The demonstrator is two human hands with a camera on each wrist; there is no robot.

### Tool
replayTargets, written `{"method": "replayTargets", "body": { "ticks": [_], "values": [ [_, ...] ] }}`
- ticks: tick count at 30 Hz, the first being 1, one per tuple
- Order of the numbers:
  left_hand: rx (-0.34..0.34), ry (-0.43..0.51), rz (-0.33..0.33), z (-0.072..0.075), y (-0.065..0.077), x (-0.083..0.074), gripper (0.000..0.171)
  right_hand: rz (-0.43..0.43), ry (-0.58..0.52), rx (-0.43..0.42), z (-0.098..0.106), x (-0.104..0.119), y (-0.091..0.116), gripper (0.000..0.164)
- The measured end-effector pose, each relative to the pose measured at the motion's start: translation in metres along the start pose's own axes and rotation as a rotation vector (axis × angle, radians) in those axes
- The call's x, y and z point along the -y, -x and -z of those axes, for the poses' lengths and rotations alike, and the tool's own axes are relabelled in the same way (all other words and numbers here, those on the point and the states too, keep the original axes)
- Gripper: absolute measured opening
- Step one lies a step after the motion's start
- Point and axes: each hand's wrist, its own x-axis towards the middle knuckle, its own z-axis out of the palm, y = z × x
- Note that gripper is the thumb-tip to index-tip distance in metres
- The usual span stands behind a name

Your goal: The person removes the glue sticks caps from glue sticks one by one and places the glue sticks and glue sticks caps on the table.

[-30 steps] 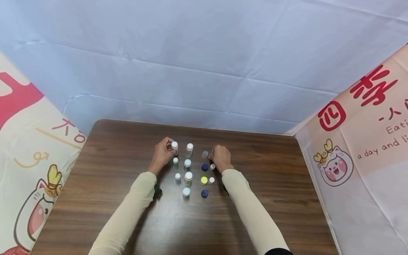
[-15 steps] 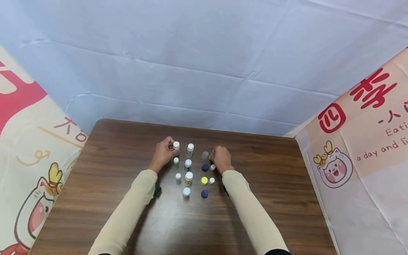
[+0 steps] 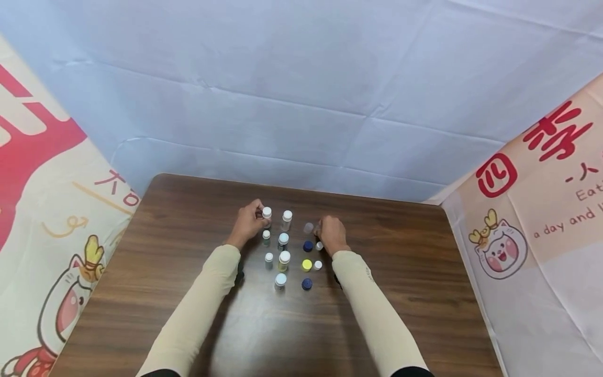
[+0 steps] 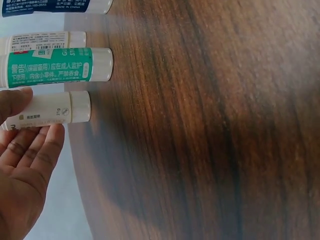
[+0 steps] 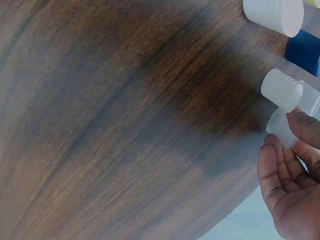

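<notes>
My left hand (image 3: 246, 225) holds an upright white glue stick (image 4: 45, 111) between thumb and fingers, at the far left end of two columns of capped sticks. Beside it in the left wrist view lies a green-labelled glue stick (image 4: 50, 67), its label facing the camera. To the right, my right hand (image 3: 332, 235) pinches a clear plastic cap (image 5: 281, 126) between thumb and fingertips. A second clear cap (image 5: 310, 94) stands just behind it, and a small white cap (image 5: 281, 90) sits right by the thumb.
More glue sticks stand in the two columns, among them one with a yellowish body (image 3: 284, 260). Near the right hand are blue caps (image 3: 308, 246), a yellow cap (image 3: 306, 265) and white caps (image 3: 317, 265). A pale cloth wall rises behind the wooden table (image 3: 400, 293).
My left hand has shifted the glue stick slightly right, nearer the neighbouring stick. My right hand stays at the clear cap. The head view has turned a little, sliding everything to the right.
</notes>
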Motion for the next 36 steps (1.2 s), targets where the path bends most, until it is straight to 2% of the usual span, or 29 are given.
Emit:
{"method": "replayTargets", "body": {
  "ticks": [5, 10, 20, 27, 30, 34, 36],
  "values": [
    [-0.017, -0.004, -0.012, -0.002, 0.001, -0.001, 0.027, 0.014, -0.005, -0.013, -0.002, -0.003, 0.0, 0.01],
    [-0.006, -0.015, 0.013, 0.001, 0.0, -0.004, 0.026, 0.029, -0.008, -0.017, -0.004, -0.002, -0.001, 0.016],
    [-0.005, -0.029, 0.029, 0.0, -0.001, -0.005, 0.027, 0.044, -0.01, -0.012, -0.001, -0.004, -0.001, 0.005],
    [0.001, -0.026, 0.055, -0.001, 0.003, -0.003, 0.027, 0.057, -0.019, 0.013, -0.002, -0.004, 0.002, 0.01],
    [0.0, -0.047, 0.051, -0.003, 0.004, -0.005, 0.028, 0.072, -0.021, 0.009, -0.003, -0.004, 0.004, 0.015],
    [-0.007, -0.109, 0.029, -0.004, 0.004, -0.006, 0.029, 0.083, -0.06, 0.012, -0.003, -0.007, 0.007, 0.008],
    [-0.012, -0.123, 0.022, -0.005, 0.004, -0.006, 0.03, 0.074, -0.104, 0.01, -0.001, -0.01, 0.008, 0.019]
  ]
}}
